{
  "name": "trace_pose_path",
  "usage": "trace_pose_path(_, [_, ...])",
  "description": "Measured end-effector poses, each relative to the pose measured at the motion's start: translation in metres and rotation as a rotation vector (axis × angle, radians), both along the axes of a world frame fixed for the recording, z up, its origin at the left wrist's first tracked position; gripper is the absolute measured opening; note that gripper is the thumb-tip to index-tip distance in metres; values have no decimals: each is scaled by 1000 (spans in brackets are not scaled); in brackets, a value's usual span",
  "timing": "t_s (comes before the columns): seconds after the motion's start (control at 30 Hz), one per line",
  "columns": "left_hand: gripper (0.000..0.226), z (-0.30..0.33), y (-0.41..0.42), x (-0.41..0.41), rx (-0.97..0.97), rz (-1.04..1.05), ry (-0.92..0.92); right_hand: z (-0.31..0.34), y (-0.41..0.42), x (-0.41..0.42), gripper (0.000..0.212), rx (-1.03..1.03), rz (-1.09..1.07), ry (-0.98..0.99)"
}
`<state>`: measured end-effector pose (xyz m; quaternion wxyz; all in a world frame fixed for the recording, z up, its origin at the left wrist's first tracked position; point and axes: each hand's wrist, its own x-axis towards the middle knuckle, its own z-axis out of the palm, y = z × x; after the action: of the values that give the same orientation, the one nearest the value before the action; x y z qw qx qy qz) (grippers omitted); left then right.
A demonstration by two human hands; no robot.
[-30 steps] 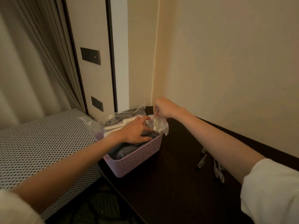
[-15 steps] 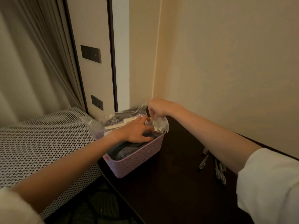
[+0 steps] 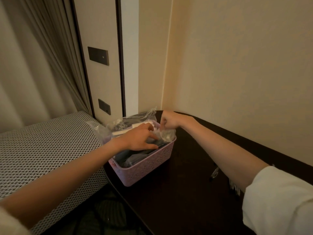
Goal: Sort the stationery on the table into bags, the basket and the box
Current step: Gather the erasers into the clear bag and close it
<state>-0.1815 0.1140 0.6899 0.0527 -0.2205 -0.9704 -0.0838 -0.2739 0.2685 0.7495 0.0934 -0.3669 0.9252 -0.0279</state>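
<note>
A pink perforated basket stands on the dark table near its left edge, filled with clear plastic bags of stationery. My right hand pinches the top of a small clear bag at the basket's far right corner. My left hand reaches over the basket with fingers spread, touching the bags beside that small bag. Dark items lie low in the basket under my left hand. Several pens lie on the table, partly hidden behind my right forearm.
A patterned black-and-white cushion sits left of the table. The wall runs close behind the table's right side, and a corner stands just behind the basket. Curtains hang at the far left.
My right hand has shifted slightly left and down with the small bag, lowering it toward the basket's corner. My left hand stays over the basket with little movement.
</note>
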Motion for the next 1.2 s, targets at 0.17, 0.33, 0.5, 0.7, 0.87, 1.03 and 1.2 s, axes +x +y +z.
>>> trace_pose_path(0.17, [44,3,-9,6,-27,47,-32,-10,-6,6,23,35,15,-1])
trace_pose_path(0.33, [43,9,-13,12,-58,49,-78,-23,-10,10,30,55,82,8])
trace_pose_path(0.5, [42,14,-12,15,-44,53,-118,-15,12,7,33,-156,41,-51])
trace_pose_path(0.7, [32,15,-14,17,17,70,-115,-37,38,30,39,-429,58,168])
trace_pose_path(0.87, [28,18,-12,21,52,104,-75,-53,44,36,22,-401,148,204])
trace_pose_path(1.03, [26,19,-11,23,51,133,-38,-54,46,37,26,-322,131,91])
trace_pose_path(1.2, [21,25,-4,29,82,146,28,-45,58,41,42,-383,44,-34])
